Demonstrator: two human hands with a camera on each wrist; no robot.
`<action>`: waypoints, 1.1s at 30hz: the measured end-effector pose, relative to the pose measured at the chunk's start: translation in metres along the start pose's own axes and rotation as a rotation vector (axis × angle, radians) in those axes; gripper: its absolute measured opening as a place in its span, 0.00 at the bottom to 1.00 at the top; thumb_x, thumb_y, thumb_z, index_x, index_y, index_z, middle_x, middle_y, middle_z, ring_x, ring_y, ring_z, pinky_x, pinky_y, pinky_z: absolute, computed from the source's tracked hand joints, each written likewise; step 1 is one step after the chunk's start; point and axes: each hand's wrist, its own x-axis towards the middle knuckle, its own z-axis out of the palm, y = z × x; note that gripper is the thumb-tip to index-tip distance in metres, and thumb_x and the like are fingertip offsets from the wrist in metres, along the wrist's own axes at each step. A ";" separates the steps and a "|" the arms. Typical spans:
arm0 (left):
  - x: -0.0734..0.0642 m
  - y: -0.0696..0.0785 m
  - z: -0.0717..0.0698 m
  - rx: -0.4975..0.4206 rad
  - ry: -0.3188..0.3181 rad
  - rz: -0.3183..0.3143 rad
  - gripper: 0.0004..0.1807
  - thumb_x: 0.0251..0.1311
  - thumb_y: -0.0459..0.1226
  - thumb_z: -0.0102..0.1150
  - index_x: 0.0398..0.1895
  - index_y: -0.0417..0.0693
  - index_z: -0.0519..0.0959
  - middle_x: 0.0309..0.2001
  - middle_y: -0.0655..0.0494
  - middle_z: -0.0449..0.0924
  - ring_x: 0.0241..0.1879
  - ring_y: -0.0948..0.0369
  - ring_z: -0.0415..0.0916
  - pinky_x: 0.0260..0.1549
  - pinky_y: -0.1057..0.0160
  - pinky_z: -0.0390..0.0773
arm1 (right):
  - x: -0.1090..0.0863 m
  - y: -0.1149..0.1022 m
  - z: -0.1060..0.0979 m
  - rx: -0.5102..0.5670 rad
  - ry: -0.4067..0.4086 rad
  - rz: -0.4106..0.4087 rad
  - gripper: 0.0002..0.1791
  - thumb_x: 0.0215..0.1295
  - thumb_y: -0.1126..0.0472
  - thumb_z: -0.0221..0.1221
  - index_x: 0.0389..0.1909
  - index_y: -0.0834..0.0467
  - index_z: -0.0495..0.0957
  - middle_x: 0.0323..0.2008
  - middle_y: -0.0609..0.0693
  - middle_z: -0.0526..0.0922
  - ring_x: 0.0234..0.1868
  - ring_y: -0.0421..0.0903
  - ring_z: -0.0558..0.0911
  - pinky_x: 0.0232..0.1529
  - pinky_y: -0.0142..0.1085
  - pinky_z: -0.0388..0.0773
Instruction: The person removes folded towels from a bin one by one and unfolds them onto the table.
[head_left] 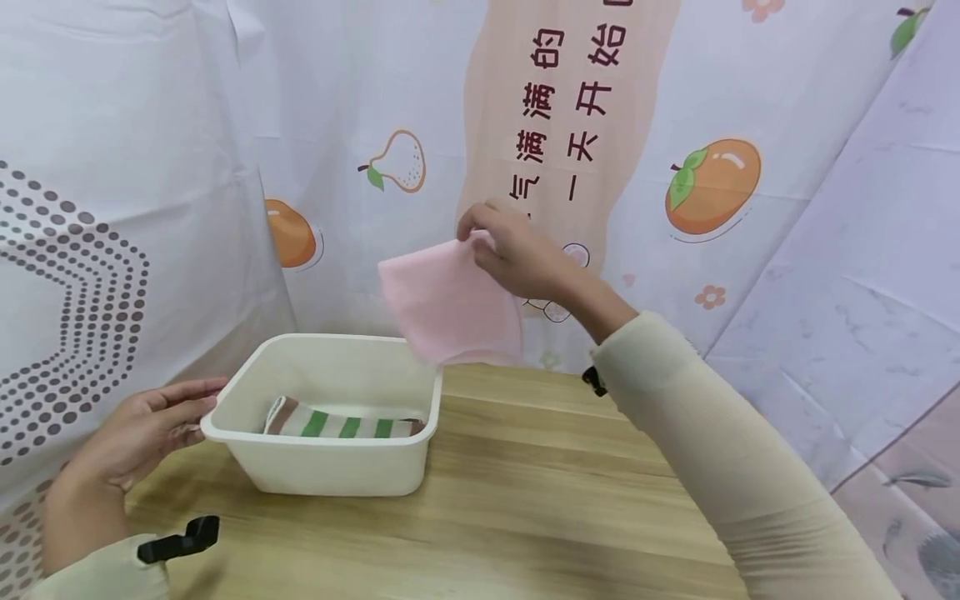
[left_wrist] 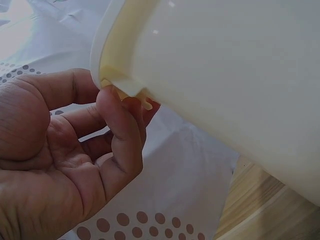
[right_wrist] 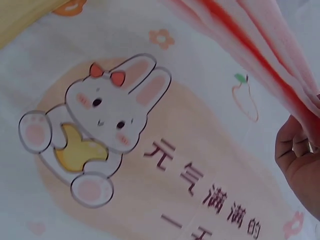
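Right hand (head_left: 517,254) pinches pink cloth (head_left: 453,304) by its top edge, hanging near white bin (head_left: 330,471)'s far right corner, left hand (head_left: 146,425) gripping the bin's left side, striped towel (head_left: 330,423) inside; firm pinch, steady bin probably work best.

Bright head view; dimmer, greyer left wrist view.
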 end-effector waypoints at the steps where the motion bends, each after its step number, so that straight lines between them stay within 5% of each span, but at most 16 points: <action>1: 0.000 0.000 0.000 -0.003 -0.004 0.001 0.19 0.76 0.29 0.51 0.54 0.60 0.85 0.51 0.69 0.85 0.41 0.65 0.83 0.37 0.66 0.84 | -0.005 0.003 -0.005 -0.002 0.002 0.013 0.12 0.71 0.72 0.51 0.51 0.61 0.76 0.53 0.54 0.77 0.59 0.50 0.73 0.63 0.42 0.71; 17: -0.003 -0.008 -0.004 -0.016 0.005 0.004 0.17 0.76 0.29 0.52 0.57 0.55 0.84 0.51 0.69 0.85 0.40 0.66 0.81 0.36 0.67 0.83 | -0.082 0.050 -0.043 -0.135 -0.003 0.075 0.09 0.69 0.72 0.55 0.46 0.62 0.78 0.48 0.57 0.79 0.53 0.54 0.76 0.55 0.50 0.76; 33: 0.006 -0.004 0.004 0.001 0.018 0.000 0.16 0.75 0.31 0.54 0.55 0.57 0.85 0.50 0.70 0.85 0.43 0.68 0.82 0.36 0.67 0.83 | -0.172 0.066 -0.022 -0.171 -0.035 -0.083 0.12 0.62 0.76 0.62 0.42 0.59 0.80 0.40 0.49 0.80 0.43 0.46 0.77 0.44 0.43 0.78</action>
